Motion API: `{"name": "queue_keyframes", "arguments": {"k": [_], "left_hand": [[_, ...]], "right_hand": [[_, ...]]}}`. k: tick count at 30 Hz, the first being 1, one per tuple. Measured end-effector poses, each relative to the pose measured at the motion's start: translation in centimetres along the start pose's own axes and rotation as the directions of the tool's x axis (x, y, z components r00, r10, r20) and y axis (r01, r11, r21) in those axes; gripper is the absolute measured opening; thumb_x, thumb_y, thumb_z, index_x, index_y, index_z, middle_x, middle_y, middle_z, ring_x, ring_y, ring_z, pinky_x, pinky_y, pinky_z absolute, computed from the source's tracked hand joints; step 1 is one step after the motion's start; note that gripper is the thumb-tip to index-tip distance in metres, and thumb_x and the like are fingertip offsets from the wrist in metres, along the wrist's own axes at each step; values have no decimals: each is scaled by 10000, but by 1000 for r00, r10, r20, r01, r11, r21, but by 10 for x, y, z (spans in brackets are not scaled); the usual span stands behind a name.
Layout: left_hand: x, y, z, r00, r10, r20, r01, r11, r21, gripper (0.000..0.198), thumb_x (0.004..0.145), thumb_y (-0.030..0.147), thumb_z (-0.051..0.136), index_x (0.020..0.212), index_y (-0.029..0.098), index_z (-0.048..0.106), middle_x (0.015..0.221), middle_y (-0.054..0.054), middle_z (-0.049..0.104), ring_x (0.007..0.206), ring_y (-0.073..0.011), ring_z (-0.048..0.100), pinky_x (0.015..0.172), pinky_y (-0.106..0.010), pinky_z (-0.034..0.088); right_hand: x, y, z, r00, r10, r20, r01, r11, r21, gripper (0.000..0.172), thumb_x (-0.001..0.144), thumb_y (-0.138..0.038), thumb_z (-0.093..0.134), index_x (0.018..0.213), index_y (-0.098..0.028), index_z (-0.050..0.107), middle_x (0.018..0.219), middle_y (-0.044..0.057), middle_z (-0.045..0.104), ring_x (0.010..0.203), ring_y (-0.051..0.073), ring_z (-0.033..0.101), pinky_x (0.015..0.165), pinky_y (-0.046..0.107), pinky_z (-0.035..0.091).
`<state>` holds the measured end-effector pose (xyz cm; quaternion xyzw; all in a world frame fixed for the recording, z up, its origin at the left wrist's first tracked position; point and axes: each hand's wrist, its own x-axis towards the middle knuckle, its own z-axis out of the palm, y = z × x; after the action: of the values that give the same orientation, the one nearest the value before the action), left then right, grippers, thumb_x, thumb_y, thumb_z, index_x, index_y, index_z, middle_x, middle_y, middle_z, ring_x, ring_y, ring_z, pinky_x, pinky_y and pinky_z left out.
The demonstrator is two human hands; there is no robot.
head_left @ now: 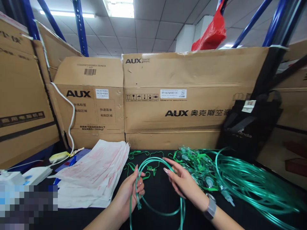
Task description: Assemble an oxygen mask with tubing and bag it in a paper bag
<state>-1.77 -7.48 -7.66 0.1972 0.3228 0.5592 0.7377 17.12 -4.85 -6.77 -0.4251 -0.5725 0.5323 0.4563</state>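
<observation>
**Trainee:** Where is the tube sitting, and how are the hands gripping it?

**Instructor:** The green tube point(153, 159) is hanging as one round loop just above the black table point(160, 195), at the middle of its front edge. The left hand point(133, 190) is closing narrowly around the strands where they cross, fingertips pinched. The right hand point(183, 185) is standing half open, with the tube running across its curled fingers. A wristwatch point(211, 207) is sitting on that wrist.

**Trainee:** What makes for a clean loop?

**Instructor:** In my judgement, the left hand is acting as the anchor, so its pinch should be firm but not crushing, because soft tubing is likely to kink. The right hand is setting the loop's width and should be guiding rather than pulling, letting the tube follow its own curve.

**Trainee:** What is lying around the work?

**Instructor:** The loose tubing pile point(244, 182) is spreading toward the right edge, with the clear mask parts point(199, 166) tangled just beside the right hand. That is the probable snag point, so slack should be coming free before it is drawn in. A stack of flat pouches point(96, 172) is lying toward the left edge, near the left hand. Cardboard boxes point(182, 105) are standing along the back edge, and a black bag point(249, 127) is leaning at the back right corner.
</observation>
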Motion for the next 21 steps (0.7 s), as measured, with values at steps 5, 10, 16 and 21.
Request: {"name": "queue_keyframes", "arguments": {"k": [5,10,16,21], "left_hand": [[-2,4,0,995,-73,65,74,997,-11,374,863,384,453,900,51,619,599,-30,585,528,-92,567,585,-215,483],[-10,8,4,948,-153,279,169,985,-36,555,862,475,387,1092,-1,558,964,-175,655,952,-239,605,929,-341,416],[-7,8,7,934,-145,327,161,987,-24,553,857,467,401,1090,-9,559,1124,-216,601,1123,-294,507,1007,-382,343],[-38,11,3,948,-18,316,-34,987,159,339,708,144,668,1038,89,612,1065,-145,652,1076,-273,549,1008,-376,334]], "right_hand": [[7,0,-12,980,-14,-196,4,999,-51,690,645,-578,590,1128,-88,541,351,-147,194,288,32,167,272,152,131],[11,-9,-28,959,-59,-277,43,997,-63,739,618,-596,597,1147,-87,520,364,-141,217,305,36,177,293,163,132],[13,-7,-31,959,-56,-277,41,997,-62,737,612,-589,594,1140,-79,516,351,-143,223,296,38,178,292,167,130],[4,-13,-24,973,-21,-231,13,999,-38,722,609,-572,594,1126,-76,511,352,-150,219,294,36,167,286,164,131]]}}
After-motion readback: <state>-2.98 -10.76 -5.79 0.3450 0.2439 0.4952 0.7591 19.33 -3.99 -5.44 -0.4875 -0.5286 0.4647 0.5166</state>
